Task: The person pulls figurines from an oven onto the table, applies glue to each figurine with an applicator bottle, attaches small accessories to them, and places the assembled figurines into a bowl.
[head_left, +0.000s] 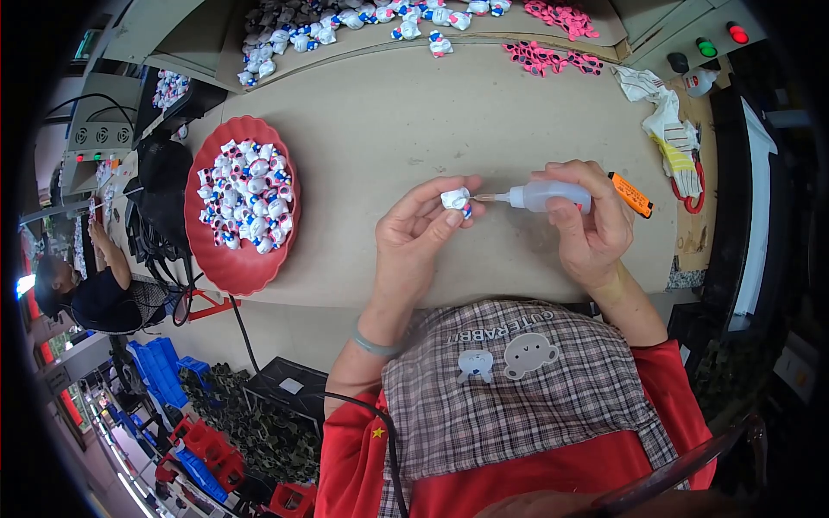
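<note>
Pinched in the fingers of my left hand is a small white figurine with blue on its lower side. My right hand grips a translucent squeeze bottle with a thin needle tip. The bottle lies nearly level, and its tip reaches the right side of the figurine; whether it touches I cannot tell. Just beyond my right hand an orange marker-like stick with dark print lies on the table. To the left, a red scalloped bowl holds many similar white, blue and pink figurines.
More figurines crowd the back shelf, with small pink-and-black pieces at its right. White-yellow gloves and red-handled scissors lie at the right edge. A black cable hangs down left. A co-worker sits far left.
</note>
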{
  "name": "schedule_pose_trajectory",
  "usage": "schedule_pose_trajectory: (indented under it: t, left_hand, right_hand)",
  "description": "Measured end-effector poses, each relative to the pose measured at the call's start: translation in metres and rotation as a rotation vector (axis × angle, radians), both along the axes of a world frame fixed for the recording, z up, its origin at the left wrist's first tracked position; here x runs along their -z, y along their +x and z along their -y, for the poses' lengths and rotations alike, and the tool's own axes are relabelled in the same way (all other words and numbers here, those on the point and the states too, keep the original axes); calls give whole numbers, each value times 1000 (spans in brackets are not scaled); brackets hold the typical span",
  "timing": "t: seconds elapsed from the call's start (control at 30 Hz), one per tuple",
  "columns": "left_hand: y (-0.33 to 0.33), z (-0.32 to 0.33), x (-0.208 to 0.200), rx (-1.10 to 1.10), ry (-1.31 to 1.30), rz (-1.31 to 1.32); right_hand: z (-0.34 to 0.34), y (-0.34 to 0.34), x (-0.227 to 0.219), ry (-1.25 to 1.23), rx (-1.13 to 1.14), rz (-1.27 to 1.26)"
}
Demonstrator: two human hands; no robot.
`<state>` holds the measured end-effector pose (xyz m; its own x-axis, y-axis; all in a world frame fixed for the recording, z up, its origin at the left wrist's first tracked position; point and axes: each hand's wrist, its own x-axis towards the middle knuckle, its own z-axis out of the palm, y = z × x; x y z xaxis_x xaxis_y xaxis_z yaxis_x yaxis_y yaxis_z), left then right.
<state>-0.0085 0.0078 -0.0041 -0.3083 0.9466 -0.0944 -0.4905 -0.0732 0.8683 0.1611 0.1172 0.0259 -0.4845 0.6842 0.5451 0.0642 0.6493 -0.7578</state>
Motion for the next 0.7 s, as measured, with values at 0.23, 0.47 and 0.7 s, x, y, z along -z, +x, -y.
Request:
schedule_pose_trajectory:
  t: [0.23, 0.47, 0.7]
  left_hand:
    - [-1, -1, 0, -16, -22, -6]
    - [0, -2, 4, 15, 17, 56]
    - [-4, -2, 7, 42, 19, 252]
  right_hand:
    - [-3, -3, 4, 75, -33, -22]
    - [2, -3, 0, -86, 8, -33]
    - [0, 0, 0, -100, 0, -62]
